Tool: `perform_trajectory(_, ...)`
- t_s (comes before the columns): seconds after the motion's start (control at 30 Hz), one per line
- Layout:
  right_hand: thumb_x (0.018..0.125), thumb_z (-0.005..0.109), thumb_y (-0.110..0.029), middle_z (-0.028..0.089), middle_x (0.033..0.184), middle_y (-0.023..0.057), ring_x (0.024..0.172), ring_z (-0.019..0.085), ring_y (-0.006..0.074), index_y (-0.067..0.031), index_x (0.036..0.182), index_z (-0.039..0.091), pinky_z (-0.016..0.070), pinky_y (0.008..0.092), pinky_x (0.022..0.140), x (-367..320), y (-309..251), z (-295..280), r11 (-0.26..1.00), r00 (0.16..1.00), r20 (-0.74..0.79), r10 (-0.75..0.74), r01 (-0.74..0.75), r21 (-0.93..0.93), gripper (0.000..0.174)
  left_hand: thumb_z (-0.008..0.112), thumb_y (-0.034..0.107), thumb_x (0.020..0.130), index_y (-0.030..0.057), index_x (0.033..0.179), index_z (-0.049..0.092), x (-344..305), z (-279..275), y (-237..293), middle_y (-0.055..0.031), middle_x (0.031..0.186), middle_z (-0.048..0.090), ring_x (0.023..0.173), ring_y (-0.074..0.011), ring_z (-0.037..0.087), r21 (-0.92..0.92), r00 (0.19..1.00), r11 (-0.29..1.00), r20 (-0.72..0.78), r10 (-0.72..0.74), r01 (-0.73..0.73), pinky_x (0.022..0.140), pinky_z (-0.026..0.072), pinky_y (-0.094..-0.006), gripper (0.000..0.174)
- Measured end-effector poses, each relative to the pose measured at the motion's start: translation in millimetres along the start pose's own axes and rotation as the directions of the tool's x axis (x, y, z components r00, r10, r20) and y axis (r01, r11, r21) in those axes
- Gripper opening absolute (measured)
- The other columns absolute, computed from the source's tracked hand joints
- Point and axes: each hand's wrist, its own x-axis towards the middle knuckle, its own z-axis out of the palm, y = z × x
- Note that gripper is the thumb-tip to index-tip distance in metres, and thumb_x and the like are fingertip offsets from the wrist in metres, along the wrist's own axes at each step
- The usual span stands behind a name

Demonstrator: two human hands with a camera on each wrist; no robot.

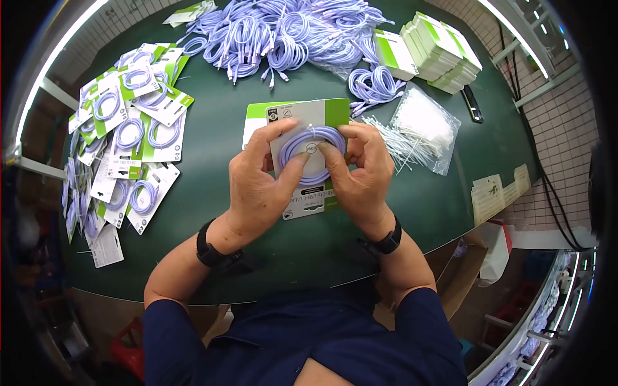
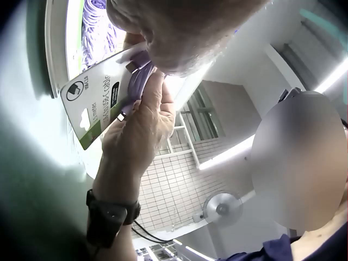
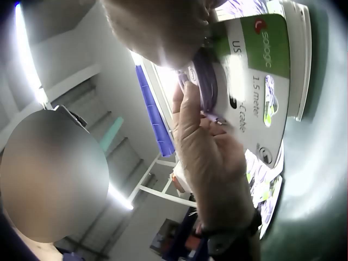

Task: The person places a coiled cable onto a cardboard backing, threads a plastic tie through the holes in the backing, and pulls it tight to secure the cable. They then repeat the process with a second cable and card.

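L hand (image 1: 257,186): grips backing card (image 1: 302,114) at left edge, thumb pressed on cable coil (image 1: 313,154).
R hand (image 1: 364,174): grips card's right edge, thumb on coil too.
Coil: lilac, flat on card centre, held over worktop (image 1: 212,212).
Left of hands: carded cables (image 1: 138,122), spread out.
Far side: loose cable pile (image 1: 277,32); card stack (image 1: 441,48) + bag of ties (image 1: 425,122) to its right.
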Motion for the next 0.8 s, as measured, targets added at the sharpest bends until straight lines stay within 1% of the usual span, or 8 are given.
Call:
perform_trajectory(0.03,0.095,0.080,-0.001,0.072,0.115,0.0164,0.098,0.074,0.0215,0.0010,0.122,0.069,0.0613,0.0321,0.078,1,0,-2,0.979,0.999,0.004,-0.053,0.053,-0.197,0.029,0.079,-0.001,0.093,-0.0008,0.135,0.068,1,1,-3,-0.0155,0.122,0.078,0.100,-0.0184,0.077,0.018,1.000,1.000,-0.011,-0.010,0.010,0.085,0.0615,-0.0323,0.043)
perform_trajectory(0.17,0.092,0.082,0.001,0.071,0.110,0.0174,0.089,0.072,0.0252,-0.0001,0.113,0.072,0.0597,0.0335,0.072,4,6,2,0.927,0.971,-0.058,-0.232,0.203,-0.315,0.024,0.078,-0.001,0.095,-0.0017,0.125,0.073,6,15,-10,-0.0138,0.108,0.080,0.093,-0.0175,0.078,0.126,0.984,0.987,-0.131,0.120,-0.103,0.083,0.0613,-0.0314,0.031)
perform_trajectory(0.33,0.092,0.082,0.001,0.070,0.108,0.0170,0.083,0.070,0.0259,0.0008,0.112,0.071,0.0578,0.0341,0.070,6,8,1,0.916,0.954,-0.089,-0.286,0.244,-0.318,0.023,0.078,0.000,0.096,-0.0029,0.118,0.076,11,24,-3,-0.0150,0.106,0.081,0.094,-0.0177,0.078,0.074,0.979,0.992,-0.170,0.115,-0.104,0.083,0.0610,-0.0312,0.022)
perform_trajectory(0.43,0.095,0.081,0.001,0.071,0.108,0.0130,0.072,0.062,0.0106,0.0033,0.112,0.072,0.0514,0.0247,0.060,5,11,0,0.930,0.959,-0.054,-0.280,0.257,-0.263,0.019,0.077,0.000,0.097,-0.0035,0.117,0.076,10,22,-4,-0.0154,0.105,0.081,0.094,-0.0178,0.077,0.121,0.981,0.987,-0.151,0.123,-0.105,0.084,0.0609,-0.0315,0.020)
perform_trajectory(0.6,0.098,0.079,0.000,0.071,0.107,0.0104,0.074,0.062,0.0091,0.0031,0.113,0.071,0.0513,0.0245,0.061,2,15,-1,0.918,0.960,-0.032,-0.279,0.257,-0.301,0.017,0.077,0.001,0.097,-0.0030,0.122,0.074,8,20,-12,-0.0143,0.107,0.081,0.095,-0.0171,0.077,0.152,0.984,0.983,-0.128,0.122,-0.102,0.085,0.0607,-0.0312,0.025)
perform_trajectory(0.7,0.101,0.077,-0.001,0.070,0.108,0.0088,0.081,0.066,0.0073,0.0029,0.125,0.065,0.0548,0.0237,0.068,-3,23,-3,0.995,1.000,0.001,-0.023,0.023,-0.098,0.027,0.079,0.002,0.096,-0.0036,0.128,0.071,10,20,-12,-0.0113,0.105,0.079,0.092,-0.0174,0.075,0.023,0.991,0.999,-0.130,0.037,-0.034,0.083,0.0611,-0.0317,0.033)
perform_trajectory(0.73,0.101,0.077,-0.001,0.070,0.108,0.0088,0.081,0.066,0.0073,0.0029,0.125,0.065,0.0548,0.0237,0.068,-3,21,-2,0.995,1.000,-0.004,-0.023,0.023,-0.097,0.027,0.079,0.002,0.096,-0.0036,0.128,0.071,11,21,-9,-0.0113,0.105,0.079,0.092,-0.0174,0.075,0.025,0.991,0.999,-0.126,0.039,-0.036,0.083,0.0611,-0.0317,0.033)
perform_trajectory(0.8,0.102,0.075,-0.002,0.071,0.109,0.0085,0.088,0.068,0.0074,0.0034,0.133,0.058,0.0569,0.0239,0.074,-2,14,3,0.983,0.991,-0.064,0.115,-0.104,0.154,0.035,0.079,0.003,0.096,-0.0036,0.131,0.069,14,27,7,-0.0095,0.103,0.077,0.089,-0.0162,0.073,-0.109,0.968,0.993,-0.249,0.017,-0.045,0.080,0.0611,-0.0315,0.036)
